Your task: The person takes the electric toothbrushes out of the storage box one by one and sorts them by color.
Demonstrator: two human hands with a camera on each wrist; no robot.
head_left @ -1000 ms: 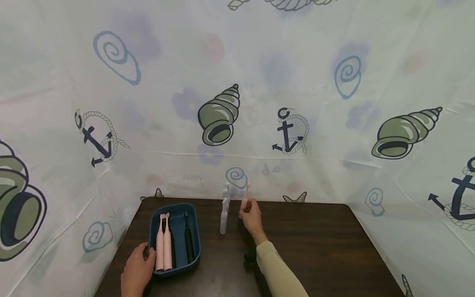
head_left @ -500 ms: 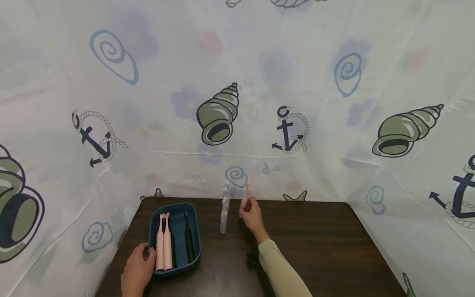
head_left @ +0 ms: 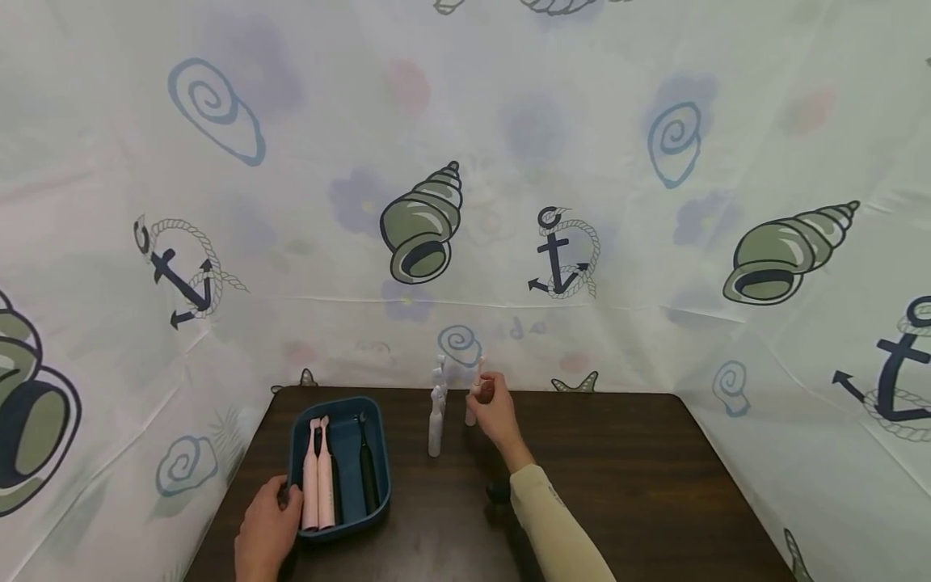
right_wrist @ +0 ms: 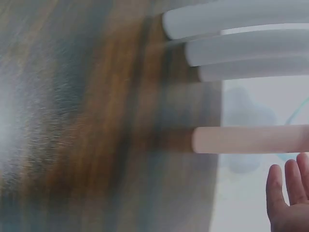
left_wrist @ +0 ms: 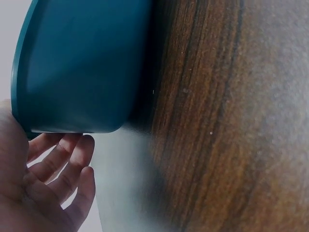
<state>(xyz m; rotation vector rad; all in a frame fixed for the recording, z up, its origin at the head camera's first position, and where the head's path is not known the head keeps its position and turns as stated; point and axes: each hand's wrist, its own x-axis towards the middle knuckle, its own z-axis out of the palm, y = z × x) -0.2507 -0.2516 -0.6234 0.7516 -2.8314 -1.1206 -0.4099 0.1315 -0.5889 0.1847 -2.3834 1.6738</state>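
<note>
A: What was the position of the lone slim pink toothbrush [head_left: 470, 414]?

B: It was upright, head uppermost, toward the far edge of the dark brown wood-grain surface [head_left: 618, 485]. Its long axis was near vertical. Contact between base and surface could not be confirmed.

A: Which grip was nearer, and in what state?

B: The right grip [head_left: 498, 412]. The toothbrush was immediately to its left, with thumb and index finger curved at the upper part. Whether these two digits pinched it could not be determined. In the right wrist view, the other visible fingers extended beside the handle.

A: And the left grip [head_left: 266, 524]?

B: It held the left wall of the blue rounded-corner rectangular tray [head_left: 351, 477], thumb at the rim, fingers against the outside. Inside, two pale pink toothbrushes [head_left: 326, 485] lay at the left and a black toothbrush [head_left: 369, 473] at the right, heads toward the far end.

A: Which relation governed handling?

B: In judgement, the upright axis and the left side. The white upright toothbrushes [head_left: 435, 428] stood just left of the pink one, between it and the tray, so low leftward travel was judged obstructed.
</note>
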